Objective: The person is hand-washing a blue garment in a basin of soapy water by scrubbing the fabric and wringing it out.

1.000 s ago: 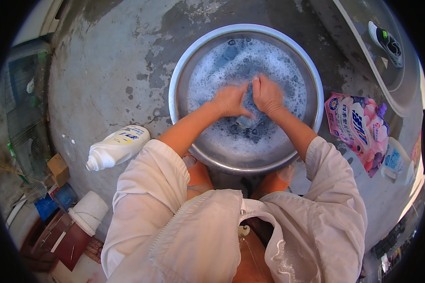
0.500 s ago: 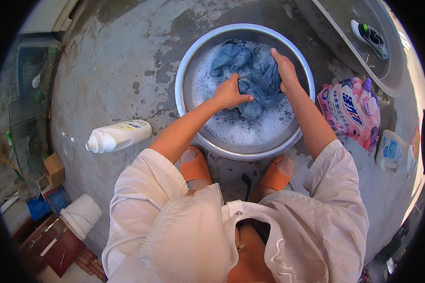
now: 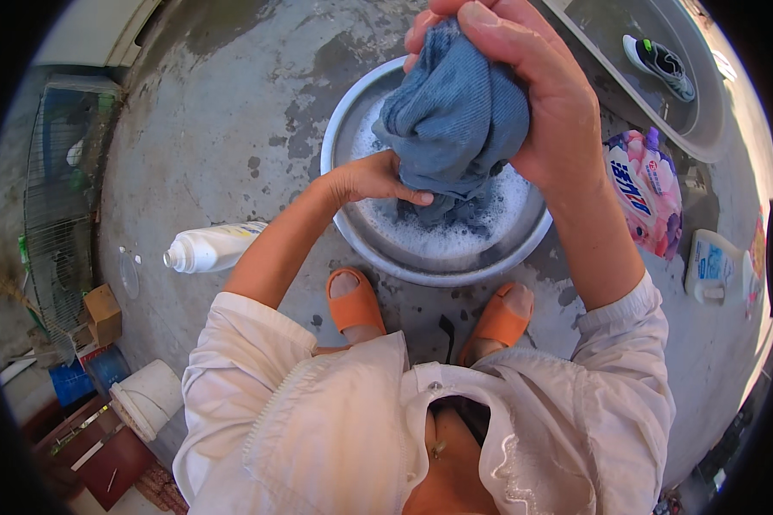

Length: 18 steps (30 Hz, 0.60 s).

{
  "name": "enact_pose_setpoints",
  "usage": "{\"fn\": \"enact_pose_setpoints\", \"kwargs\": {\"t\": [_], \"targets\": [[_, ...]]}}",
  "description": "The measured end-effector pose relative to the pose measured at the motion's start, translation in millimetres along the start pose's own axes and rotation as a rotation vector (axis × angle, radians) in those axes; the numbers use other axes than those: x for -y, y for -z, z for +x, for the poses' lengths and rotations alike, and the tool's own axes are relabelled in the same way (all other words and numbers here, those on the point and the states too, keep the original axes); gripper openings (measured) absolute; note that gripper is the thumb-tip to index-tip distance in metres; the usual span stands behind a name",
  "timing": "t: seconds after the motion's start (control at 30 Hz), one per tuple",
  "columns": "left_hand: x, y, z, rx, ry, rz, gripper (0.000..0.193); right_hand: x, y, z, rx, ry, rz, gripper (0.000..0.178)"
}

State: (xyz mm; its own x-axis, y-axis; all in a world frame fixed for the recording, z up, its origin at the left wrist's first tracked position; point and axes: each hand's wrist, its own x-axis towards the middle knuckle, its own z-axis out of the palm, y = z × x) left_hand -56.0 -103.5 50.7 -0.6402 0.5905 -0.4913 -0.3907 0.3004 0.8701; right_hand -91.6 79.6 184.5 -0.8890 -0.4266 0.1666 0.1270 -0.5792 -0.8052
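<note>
A wet, bunched blue cloth (image 3: 455, 112) with a fine ribbed weave is held up over a round metal basin (image 3: 442, 279). Foamy water (image 3: 434, 245) lies in the basin, and the lower end of the cloth hangs down close to it; whether it touches the water I cannot tell. My right hand (image 3: 558, 103) grips the upper right part of the cloth, its fingers curled over the top. Lower down on the left, my left hand (image 3: 371, 178) is closed on the cloth, thumb in front and the other fingers hidden behind the folds.
A white bottle (image 3: 210, 248) lies left of the basin. On the right are a pink pouch (image 3: 644, 193), a white jug (image 3: 711, 266) and a grey tub (image 3: 696, 142) holding a shoe (image 3: 661, 67). A white bucket (image 3: 149, 396) and wire cage (image 3: 56, 223) stand left; orange slippers (image 3: 355, 306) are below.
Both hands have lifted the cloth from the foamy water up toward me. My right hand has risen further, from the cloth's side to its top.
</note>
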Motion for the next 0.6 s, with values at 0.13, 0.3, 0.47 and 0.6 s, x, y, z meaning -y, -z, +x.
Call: {"fn": "enact_pose_setpoints", "kwargs": {"t": [0.13, 0.3, 0.47, 0.6], "targets": [[29, 27, 2, -0.171, -0.062, 0.074, 0.054, -26, 21, -13, 0.189, 0.006, -0.285, 0.019], [65, 56, 11, -0.244, 0.103, 0.81, 0.032, -84, 94, -54, -0.039, -0.347, -0.477, 0.027], [37, 11, 19, -0.585, 0.099, 0.952, 0.07, -123, 124, -100, -0.163, -0.306, -1.35, 0.037], [47, -20, 31, -0.423, -0.062, 1.232, 0.098, -149, 113, -114, -0.253, -0.516, -1.488, 0.062]]}}
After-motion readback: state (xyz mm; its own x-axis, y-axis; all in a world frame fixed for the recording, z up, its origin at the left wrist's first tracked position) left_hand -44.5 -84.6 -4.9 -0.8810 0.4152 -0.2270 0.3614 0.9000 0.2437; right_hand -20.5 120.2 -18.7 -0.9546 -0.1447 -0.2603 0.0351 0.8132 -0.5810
